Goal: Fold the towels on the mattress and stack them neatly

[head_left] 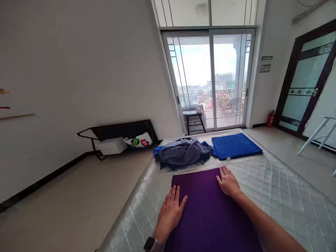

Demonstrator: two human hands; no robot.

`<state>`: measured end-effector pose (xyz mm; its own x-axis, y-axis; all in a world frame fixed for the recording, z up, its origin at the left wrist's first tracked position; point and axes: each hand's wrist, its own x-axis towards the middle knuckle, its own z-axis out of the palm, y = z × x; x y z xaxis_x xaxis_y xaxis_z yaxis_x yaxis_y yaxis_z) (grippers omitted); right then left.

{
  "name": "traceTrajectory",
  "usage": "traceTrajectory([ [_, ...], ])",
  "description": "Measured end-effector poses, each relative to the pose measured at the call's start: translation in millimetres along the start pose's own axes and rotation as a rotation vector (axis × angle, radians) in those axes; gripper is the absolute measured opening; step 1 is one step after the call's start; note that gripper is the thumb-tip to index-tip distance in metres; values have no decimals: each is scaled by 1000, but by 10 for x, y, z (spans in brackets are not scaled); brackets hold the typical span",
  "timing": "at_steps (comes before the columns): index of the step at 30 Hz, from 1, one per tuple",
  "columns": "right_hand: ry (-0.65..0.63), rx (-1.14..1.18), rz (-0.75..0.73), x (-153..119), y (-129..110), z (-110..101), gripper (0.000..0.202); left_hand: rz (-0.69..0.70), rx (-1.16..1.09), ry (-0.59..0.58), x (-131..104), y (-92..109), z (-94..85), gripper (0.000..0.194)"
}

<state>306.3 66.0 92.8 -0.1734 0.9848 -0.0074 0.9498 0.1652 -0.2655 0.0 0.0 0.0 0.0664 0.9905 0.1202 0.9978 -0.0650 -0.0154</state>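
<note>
A flat purple cloth [204,210] with straight edges lies on the quilted silver-grey mattress [275,185]; its near end runs out of view. My left hand [171,208] rests on its left edge, fingers stretched out and thumb spread, a watch on the wrist. On the far right corner lies my right hand [228,181], palm down with the fingers extended. Neither hand grips anything. Beyond the purple cloth sit a rumpled heap of grey and blue cloths [185,152] and, to its right, a neatly folded blue cloth [236,145].
A black frame [120,131] with white boxes [111,145] stands along the left wall. Past the mattress are glass sliding doors [210,80] with a stool [193,117] by them. At right are a fire extinguisher [270,119], a dark-framed door [301,84] and white furniture legs [313,135].
</note>
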Motion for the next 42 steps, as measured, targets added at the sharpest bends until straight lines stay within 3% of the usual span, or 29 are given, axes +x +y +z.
traceTrajectory([
  [3,30,29,-2,-3,6,28,67,26,26,12,-55,-52,-29,62],
  [6,47,62,4,4,18,67,68,55,47,44,-11,56,-128,62],
  [9,51,82,3,22,29,105,69,129,51,73,173,433,-309,66],
  [14,75,78,0,57,51,164,69,272,2,58,628,1339,-568,66],
  [17,77,73,-3,67,63,187,69,244,-29,44,795,1537,-549,60],
  [19,78,70,0,66,65,191,70,194,-35,39,809,1393,-477,58],
  [25,85,51,1,63,65,186,70,-38,38,-4,549,229,-273,61],
  [28,68,31,9,80,73,195,70,-156,9,-1,445,-75,-229,67],
  [35,19,-29,38,97,67,169,73,-195,-49,26,434,45,-283,71],
  [42,-40,-100,80,23,-13,0,71,-208,-52,-9,417,104,-379,72],
])
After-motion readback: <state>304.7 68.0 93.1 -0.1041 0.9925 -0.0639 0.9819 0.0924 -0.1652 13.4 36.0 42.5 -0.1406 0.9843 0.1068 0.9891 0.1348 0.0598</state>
